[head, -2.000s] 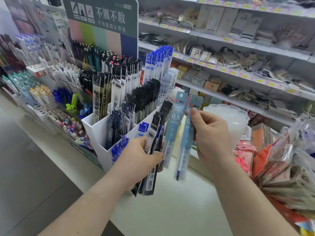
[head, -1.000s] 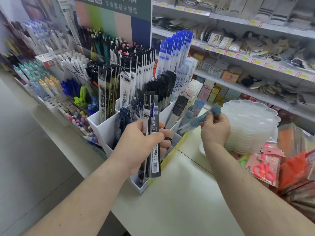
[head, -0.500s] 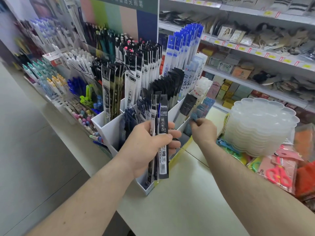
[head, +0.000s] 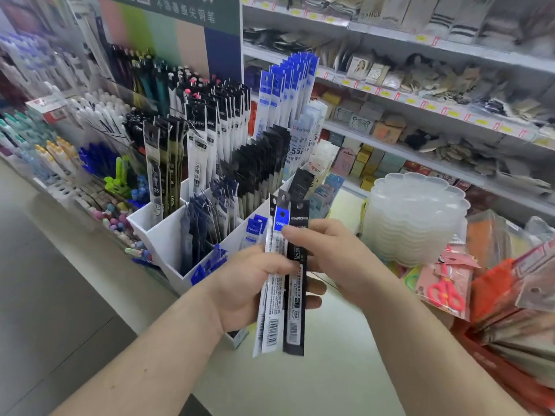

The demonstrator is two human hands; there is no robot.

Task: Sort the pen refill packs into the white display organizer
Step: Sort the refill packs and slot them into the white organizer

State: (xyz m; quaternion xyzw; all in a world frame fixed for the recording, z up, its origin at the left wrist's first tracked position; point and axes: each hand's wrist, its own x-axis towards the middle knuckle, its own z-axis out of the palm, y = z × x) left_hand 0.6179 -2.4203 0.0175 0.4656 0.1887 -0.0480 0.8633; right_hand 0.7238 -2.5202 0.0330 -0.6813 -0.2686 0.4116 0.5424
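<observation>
My left hand (head: 240, 289) grips a small bundle of pen refill packs (head: 295, 319), black and white-blue ones, upright above the counter. My right hand (head: 336, 256) has its fingertips pinched on the upper part of that bundle, near the black pack. Just behind stands the white display organizer (head: 168, 235), its compartments filled with several rows of black, white and blue refill packs. Light blue packs (head: 322, 196) sit in its far right compartment.
A stack of clear scalloped trays (head: 414, 217) stands right of the organizer. Packaged scissors (head: 444, 289) and orange bags lie at the right edge. Pen displays (head: 60, 151) fill the left, stocked shelves (head: 420, 109) the back. The pale counter (head: 300, 385) runs below my hands.
My right hand left the light blue packs in the organizer's right compartment and came back to the bundle in my left hand, now pinching its top.
</observation>
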